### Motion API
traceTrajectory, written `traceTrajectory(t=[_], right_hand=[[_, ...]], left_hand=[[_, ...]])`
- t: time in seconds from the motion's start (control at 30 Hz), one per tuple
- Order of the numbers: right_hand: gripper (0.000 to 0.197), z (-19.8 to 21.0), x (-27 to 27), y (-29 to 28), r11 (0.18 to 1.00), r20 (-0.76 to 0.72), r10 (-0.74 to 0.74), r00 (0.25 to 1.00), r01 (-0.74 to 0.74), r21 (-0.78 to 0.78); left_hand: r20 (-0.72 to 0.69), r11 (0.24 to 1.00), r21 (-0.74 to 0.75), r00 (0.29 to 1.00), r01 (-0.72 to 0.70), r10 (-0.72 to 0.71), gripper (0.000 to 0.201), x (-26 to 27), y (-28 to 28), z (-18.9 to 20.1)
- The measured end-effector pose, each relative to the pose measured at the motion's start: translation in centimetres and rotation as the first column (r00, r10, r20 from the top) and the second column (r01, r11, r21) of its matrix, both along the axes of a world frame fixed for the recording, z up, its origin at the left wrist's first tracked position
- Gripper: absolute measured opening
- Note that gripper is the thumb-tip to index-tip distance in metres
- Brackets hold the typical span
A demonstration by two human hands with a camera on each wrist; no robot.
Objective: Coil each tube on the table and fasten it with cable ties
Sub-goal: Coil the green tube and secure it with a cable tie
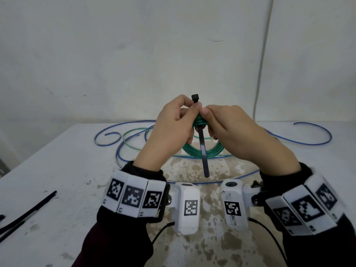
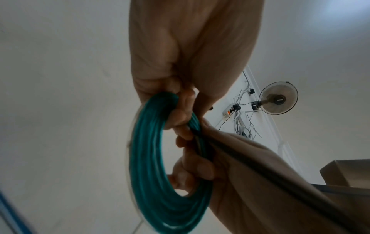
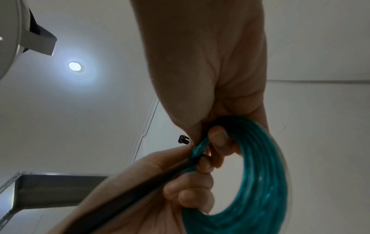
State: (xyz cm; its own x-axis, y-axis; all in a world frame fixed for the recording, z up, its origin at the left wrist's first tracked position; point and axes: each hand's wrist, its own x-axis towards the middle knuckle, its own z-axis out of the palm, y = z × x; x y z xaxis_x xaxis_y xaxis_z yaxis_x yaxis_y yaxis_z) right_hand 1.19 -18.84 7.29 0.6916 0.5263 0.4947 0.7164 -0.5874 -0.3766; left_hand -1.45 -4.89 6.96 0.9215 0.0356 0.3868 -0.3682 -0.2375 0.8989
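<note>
green tube coil [image 1: 202,149] hangs lifted over the white table [image 1: 57,160], its top pinched by the left hand [image 1: 169,128] and right hand [image 1: 231,130], fingers curled round it and the black cable tie [image 1: 203,151] threaded through, loose blue tube [image 1: 312,139] lying behind the coil.

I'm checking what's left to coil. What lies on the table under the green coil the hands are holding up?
Under the green coil lie loose blue tubing and a green-tinted strand on the table. The hands and coil hide the tubing directly beneath.
</note>
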Motion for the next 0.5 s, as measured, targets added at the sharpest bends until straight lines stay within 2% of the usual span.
traceTrajectory(t=[0.2,0.3,0.37,0.43,0.5], right_hand=[[0.04,0.5,-0.2,-0.1,1.0,-0.064,0.018,0.998,-0.017,0.02],[0.03,0.4,-0.1,-0.2,0.979,-0.233,0.15,0.961,-0.112,0.168],[0.035,0.3,0.0,-0.6,0.959,-0.311,0.209,0.927,-0.132,0.252],[0.047,0.6,0.2,-1.4,0.964,-0.229,0.198,0.953,-0.147,0.222],[0.043,1.0,0.2,-2.0,0.978,-0.022,0.16,0.987,-0.156,0.136]], left_hand=[[-0.016,0.997,-0.046,0.997,0.07,-0.071,0.02,0.0,0.0,-0.1],[0.007,0.995,-0.086,0.999,0.043,-0.043,0.02,0.2,-0.1,-0.1],[0.026,0.993,-0.12,1.0,0.0,0.003,0.016,0.4,0.0,-0.2],[0.026,0.984,-0.173,0.999,-0.03,0.035,0.016,0.6,0.3,-0.4],[0.024,0.977,-0.207,0.998,-0.049,0.055,0.018,0.8,0.6,-0.5]])
